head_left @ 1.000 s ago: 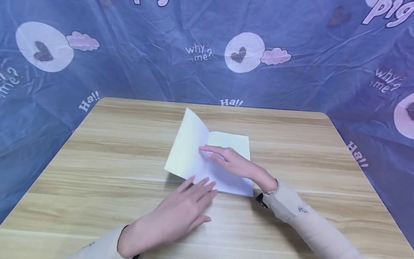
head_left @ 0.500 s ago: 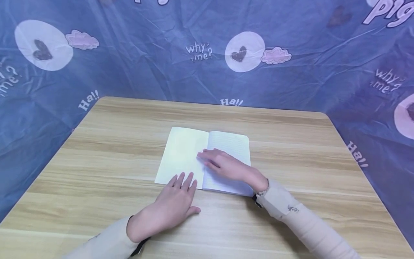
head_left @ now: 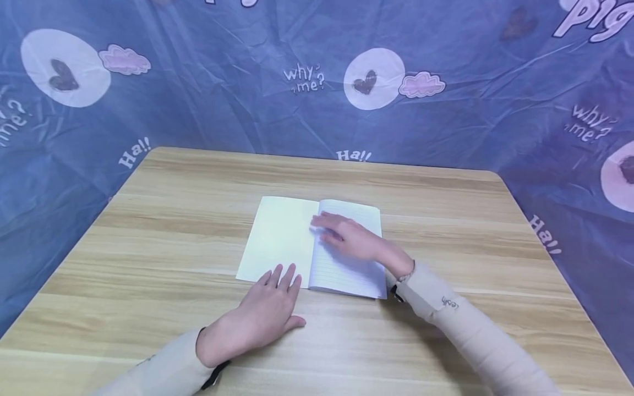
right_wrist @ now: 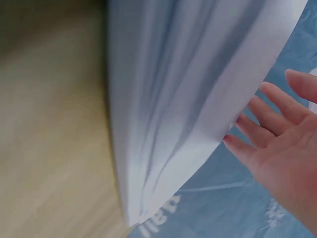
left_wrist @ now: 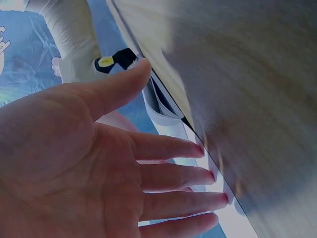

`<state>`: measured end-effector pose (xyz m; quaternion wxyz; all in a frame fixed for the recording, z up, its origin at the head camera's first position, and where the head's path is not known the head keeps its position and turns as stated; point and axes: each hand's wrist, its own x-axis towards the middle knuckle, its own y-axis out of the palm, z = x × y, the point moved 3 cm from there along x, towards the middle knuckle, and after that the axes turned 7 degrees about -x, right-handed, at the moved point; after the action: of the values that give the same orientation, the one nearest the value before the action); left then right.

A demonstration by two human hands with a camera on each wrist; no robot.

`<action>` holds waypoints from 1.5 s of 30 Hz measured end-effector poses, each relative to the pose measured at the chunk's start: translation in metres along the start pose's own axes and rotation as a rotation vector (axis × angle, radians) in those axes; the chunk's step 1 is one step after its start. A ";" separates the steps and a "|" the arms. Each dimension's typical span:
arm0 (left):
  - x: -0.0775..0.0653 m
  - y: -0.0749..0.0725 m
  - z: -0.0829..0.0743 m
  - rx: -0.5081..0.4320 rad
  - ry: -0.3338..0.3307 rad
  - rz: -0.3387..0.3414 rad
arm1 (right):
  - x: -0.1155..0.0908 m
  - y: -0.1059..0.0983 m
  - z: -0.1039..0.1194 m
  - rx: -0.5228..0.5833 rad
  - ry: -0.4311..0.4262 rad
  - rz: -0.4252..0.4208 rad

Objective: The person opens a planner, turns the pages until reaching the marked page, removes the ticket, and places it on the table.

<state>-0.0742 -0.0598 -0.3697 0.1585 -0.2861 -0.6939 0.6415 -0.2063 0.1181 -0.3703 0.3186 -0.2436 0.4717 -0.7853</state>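
Observation:
An open notebook (head_left: 282,231) lies on the wooden table, its left side plain white and its right page (head_left: 346,275) ruled with lines. My left hand (head_left: 264,313) rests with straight, slightly spread fingers on the lower edge of the plain side, thumb out over the table. Over the fold and upper part of the ruled page is my right hand (head_left: 354,239), fingers loosely extended toward the left and slightly blurred. In the right wrist view its fingertips are right at the page surface (right_wrist: 198,99). The left wrist view shows the pages (left_wrist: 163,116) bowed up near the fold.
The wooden table (head_left: 173,220) extends on all sides of the notebook. Behind and beside it hangs a blue printed cloth (head_left: 238,99) with hearts, clouds and lettering. A dark strap (head_left: 396,291) shows at the right wrist, below a light sleeve (head_left: 460,324).
The notebook's left side, half raised a second ago, has come down flat. My left hand has shifted left onto its lower edge. My right hand has moved up along the fold since half a second ago.

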 end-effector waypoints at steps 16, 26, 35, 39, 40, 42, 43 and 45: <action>0.000 -0.002 -0.001 0.001 -0.008 0.020 | 0.019 -0.030 -0.063 0.077 0.258 -0.016; 0.001 -0.001 -0.001 0.025 0.000 0.015 | 0.022 -0.033 -0.066 0.085 0.298 -0.012; 0.000 0.000 -0.001 0.028 -0.007 0.030 | 0.019 -0.039 -0.069 0.162 0.381 -0.071; -0.001 0.000 -0.001 0.038 -0.001 0.025 | 0.015 -0.043 -0.074 0.248 0.476 -0.093; -0.001 0.000 -0.001 0.042 0.002 0.021 | 0.014 -0.044 -0.076 0.263 0.496 -0.102; -0.001 -0.001 -0.001 0.049 0.008 0.014 | 0.010 -0.047 -0.078 0.294 0.528 -0.122; -0.001 -0.001 -0.001 0.051 0.010 0.010 | 0.008 -0.048 -0.080 0.304 0.537 -0.132; -0.002 -0.001 -0.001 0.056 0.015 0.004 | 0.004 -0.050 -0.084 0.331 0.555 -0.141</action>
<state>-0.0722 -0.0601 -0.3688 0.1704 -0.2875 -0.6740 0.6588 -0.2799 0.1815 -0.3616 0.1579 0.0024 0.3886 -0.9078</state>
